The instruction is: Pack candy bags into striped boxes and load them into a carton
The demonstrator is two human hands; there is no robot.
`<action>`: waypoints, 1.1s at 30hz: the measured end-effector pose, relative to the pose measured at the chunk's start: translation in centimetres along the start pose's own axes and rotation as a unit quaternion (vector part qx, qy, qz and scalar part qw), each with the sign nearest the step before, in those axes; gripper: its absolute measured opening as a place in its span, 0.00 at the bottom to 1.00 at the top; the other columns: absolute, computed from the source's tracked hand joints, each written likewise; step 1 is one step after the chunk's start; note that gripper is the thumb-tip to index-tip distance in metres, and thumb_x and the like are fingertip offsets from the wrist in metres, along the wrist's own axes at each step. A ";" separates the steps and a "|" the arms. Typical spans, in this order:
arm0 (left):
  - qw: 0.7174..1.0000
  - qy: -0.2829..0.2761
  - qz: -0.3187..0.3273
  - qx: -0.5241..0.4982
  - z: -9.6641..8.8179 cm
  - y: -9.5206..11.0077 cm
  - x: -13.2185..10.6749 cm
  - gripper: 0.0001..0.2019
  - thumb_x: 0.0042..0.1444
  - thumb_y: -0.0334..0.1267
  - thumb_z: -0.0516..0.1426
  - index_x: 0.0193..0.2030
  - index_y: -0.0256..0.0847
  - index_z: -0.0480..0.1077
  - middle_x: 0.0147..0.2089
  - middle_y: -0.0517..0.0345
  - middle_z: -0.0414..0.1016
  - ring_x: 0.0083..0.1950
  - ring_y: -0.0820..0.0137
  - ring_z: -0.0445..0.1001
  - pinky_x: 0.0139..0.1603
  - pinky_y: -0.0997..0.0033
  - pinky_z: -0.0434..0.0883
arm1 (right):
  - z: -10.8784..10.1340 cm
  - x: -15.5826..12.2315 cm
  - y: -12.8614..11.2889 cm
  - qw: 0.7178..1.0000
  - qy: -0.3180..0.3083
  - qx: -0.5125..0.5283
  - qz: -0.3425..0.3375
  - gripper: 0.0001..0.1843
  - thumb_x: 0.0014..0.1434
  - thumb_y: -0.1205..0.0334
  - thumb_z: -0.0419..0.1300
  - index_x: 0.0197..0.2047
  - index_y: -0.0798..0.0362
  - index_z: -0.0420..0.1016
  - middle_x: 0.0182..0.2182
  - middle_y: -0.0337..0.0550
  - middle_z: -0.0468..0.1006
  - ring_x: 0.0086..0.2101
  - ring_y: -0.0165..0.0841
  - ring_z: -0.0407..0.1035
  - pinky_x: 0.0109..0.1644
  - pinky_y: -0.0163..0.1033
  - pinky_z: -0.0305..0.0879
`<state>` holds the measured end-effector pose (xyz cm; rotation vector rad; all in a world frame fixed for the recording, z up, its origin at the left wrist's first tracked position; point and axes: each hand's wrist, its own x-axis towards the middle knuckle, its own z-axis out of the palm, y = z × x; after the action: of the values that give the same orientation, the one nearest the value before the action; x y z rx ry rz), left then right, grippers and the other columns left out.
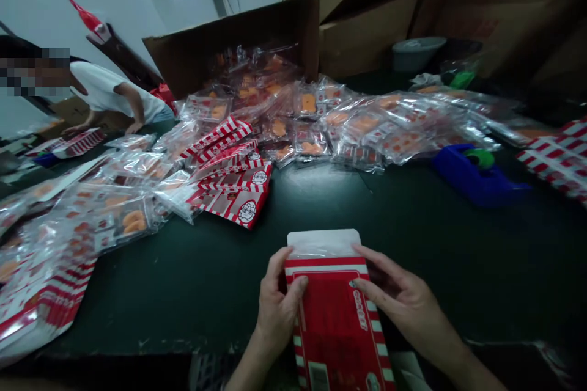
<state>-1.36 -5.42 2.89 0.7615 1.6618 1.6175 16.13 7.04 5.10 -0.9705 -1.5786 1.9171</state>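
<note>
Head view: a red paper bag (334, 317) with striped edges and a white top flap (323, 243), held above a dark green table (220, 293) between the left hand (279, 299), curled around one edge, and the right hand (403, 299), fingers spread, gripping the other edge. On the bag's front, small vertical print, unreadable, and a barcode label (318, 376). Beyond the bag, striped bags (233, 177) printed with a bearded cartoon face (247, 212), then clear packets of orange pieces (302, 128) before a cardboard box (229, 43). Right of the bag, a blue tape dispenser (472, 174); far left, a co-worker in a white T-shirt (110, 95).
</note>
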 end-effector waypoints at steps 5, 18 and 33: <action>0.961 -0.174 0.021 0.212 -2.3 4.0 2.6 0.12 0.63 0.41 0.53 0.42 0.40 0.76 0.37 0.57 0.79 0.38 0.68 0.74 0.41 0.73 0.69 | -1.5 1.0 -1.3 0.991 -0.103 -0.086 0.002 0.17 0.56 0.47 0.63 0.41 0.50 0.77 0.35 0.42 0.80 0.34 0.37 0.74 0.37 0.38 0.73; 0.994 -0.110 -0.019 0.004 -0.8 1.5 4.3 0.17 0.52 0.37 0.60 0.50 0.43 0.69 0.35 0.60 0.75 0.34 0.71 0.72 0.37 0.73 0.68 | -1.6 1.9 0.8 0.972 0.049 -0.189 -0.128 0.09 0.58 0.53 0.60 0.38 0.49 0.74 0.33 0.42 0.80 0.33 0.37 0.75 0.36 0.39 0.70; 0.976 -0.167 -0.038 0.134 0.4 3.5 4.2 0.09 0.46 0.39 0.64 0.27 0.37 0.69 0.25 0.64 0.67 0.27 0.76 0.63 0.29 0.76 0.61 | -1.4 1.1 -2.2 0.985 -0.058 -0.159 -0.022 0.11 0.52 0.54 0.64 0.27 0.53 0.72 0.38 0.44 0.79 0.36 0.36 0.74 0.36 0.37 0.69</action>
<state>-3.75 -1.62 6.07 1.0279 1.6528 1.1489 16.31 9.25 6.81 -0.9516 -2.0016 1.7510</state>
